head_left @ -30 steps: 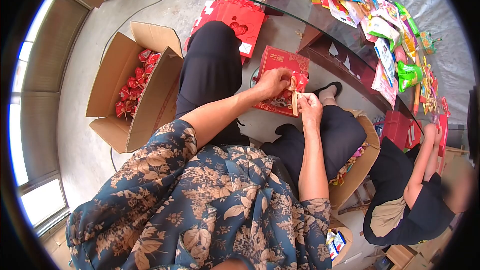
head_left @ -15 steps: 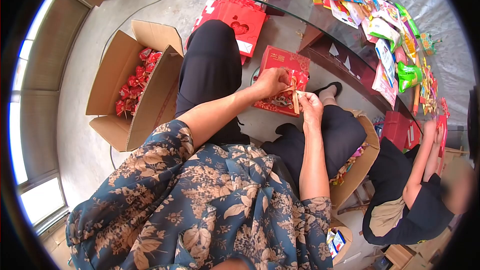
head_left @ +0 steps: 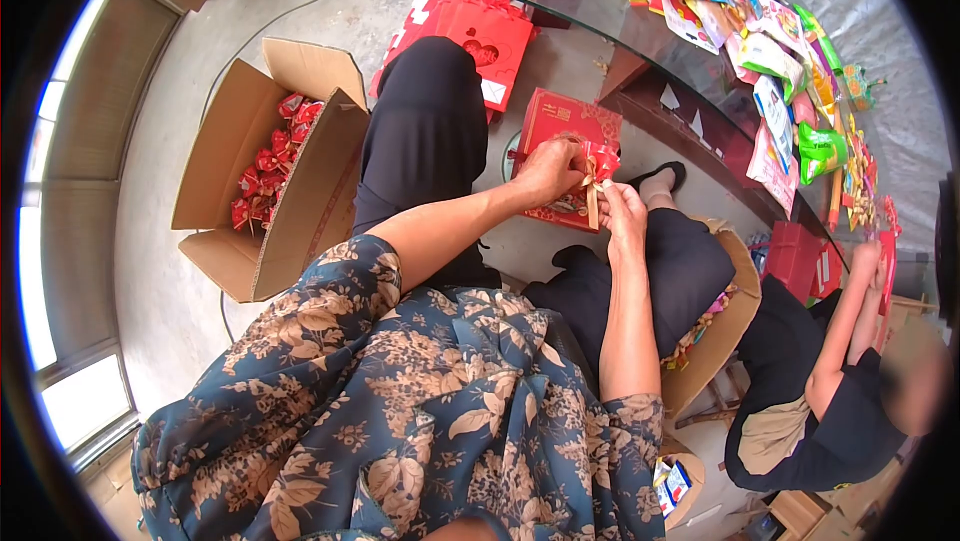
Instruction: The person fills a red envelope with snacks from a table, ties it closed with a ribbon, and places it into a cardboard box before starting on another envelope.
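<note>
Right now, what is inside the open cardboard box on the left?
Inside the cardboard box is a pile of small red packets. They cover the bottom, so anything beneath them can't be seen. The raised right side hides some more.

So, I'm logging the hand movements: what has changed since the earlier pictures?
The right hand has uncurled somewhat beside the gold ribbon; whether it let go is unclear. The left hand stays pinched at the ribbon. The red box beneath and open carton stay put.
</note>
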The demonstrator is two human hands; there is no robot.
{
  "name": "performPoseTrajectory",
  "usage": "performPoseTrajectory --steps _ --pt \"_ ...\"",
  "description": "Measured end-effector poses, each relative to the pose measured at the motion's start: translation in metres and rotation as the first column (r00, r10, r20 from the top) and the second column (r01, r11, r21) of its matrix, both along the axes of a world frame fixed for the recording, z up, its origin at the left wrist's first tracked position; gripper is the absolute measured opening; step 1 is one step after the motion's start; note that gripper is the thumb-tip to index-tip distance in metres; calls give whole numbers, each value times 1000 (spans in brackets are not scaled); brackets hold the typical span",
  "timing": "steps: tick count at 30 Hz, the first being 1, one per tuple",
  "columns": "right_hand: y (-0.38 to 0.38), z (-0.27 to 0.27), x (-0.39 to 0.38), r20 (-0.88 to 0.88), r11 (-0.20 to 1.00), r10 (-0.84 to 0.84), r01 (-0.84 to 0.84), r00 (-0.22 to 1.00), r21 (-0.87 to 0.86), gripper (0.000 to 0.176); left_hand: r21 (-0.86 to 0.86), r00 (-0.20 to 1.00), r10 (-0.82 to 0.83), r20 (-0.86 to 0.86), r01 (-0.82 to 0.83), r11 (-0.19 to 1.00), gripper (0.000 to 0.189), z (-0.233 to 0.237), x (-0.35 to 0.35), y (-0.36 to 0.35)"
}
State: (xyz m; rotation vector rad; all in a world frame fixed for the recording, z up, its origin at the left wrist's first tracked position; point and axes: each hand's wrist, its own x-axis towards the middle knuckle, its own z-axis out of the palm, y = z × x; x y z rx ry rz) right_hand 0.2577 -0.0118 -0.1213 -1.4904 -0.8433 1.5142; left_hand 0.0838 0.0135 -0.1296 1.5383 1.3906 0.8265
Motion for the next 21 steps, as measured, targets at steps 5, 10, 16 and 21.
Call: performPoseTrajectory --steps 5,10,16,21 --pt "2 -16 6 62 999 13 -16 998 41 8 26 1000 2 -3 -2 1000 9 -4 -1 1" --pt "1 -11 5 87 998 35 -39 996 40 8 77 999 8 -33 -6 997 10 -10 1 2" --pt "-1 1 4 57 998 34 -31 998 -60 14 92 999 39 -34 -35 995 10 -13 1 3" --pt "0 -7 6 54 997 47 -43 997 -63 14 68 999 31 -6 -31 997 10 -9 0 2"
